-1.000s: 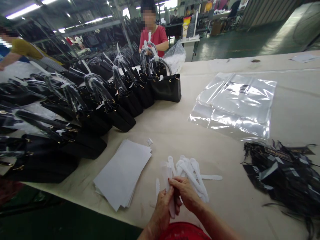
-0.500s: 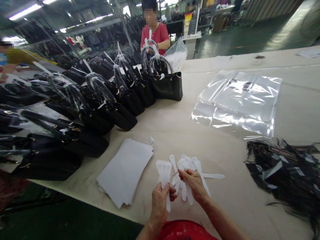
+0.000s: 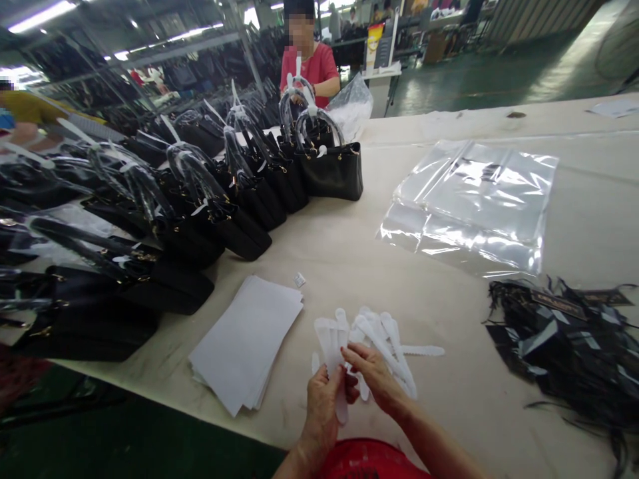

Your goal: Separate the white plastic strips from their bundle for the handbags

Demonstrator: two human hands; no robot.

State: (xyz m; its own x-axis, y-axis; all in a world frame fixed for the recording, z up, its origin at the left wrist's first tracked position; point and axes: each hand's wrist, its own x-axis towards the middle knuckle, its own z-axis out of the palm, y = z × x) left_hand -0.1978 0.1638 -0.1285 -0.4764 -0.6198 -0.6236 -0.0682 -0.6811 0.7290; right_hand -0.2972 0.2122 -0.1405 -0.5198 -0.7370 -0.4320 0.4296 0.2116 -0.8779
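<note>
Strips [image 3: 329, 336], white, several, fanned, rounded ends spread away from the body; held above the bench [image 3: 329, 246] in the left hand [image 3: 319, 402], its fingers closed round the lower part, one tail projecting below the grip. Right hand [image 3: 373, 376], bare: fingers drawn together at the fan's right edge, thumb and forefinger near each other; whether they pinch a strip, cannot be told. Pile [image 3: 380, 344], white, of like strips, crossed at mixed angles, just beyond and beside the right hand; one member lying out to the right. Handling, in judgement: left grip best firm but flat, pressure low on the bundle, so that the thin tails neither slide nor buckle; each strip best taken singly by its edge, as toothed edges may catch on a neighbour; heads best faced one way and staggered, so that a doubled piece shows; right fingers best light, lest the fan be knocked askew. Adjacent, left: sheets [image 3: 247, 342], stacked, corners uneven. Far right: tags [image 3: 564, 339], black, corded, heaped, well apart from the strips.
</note>
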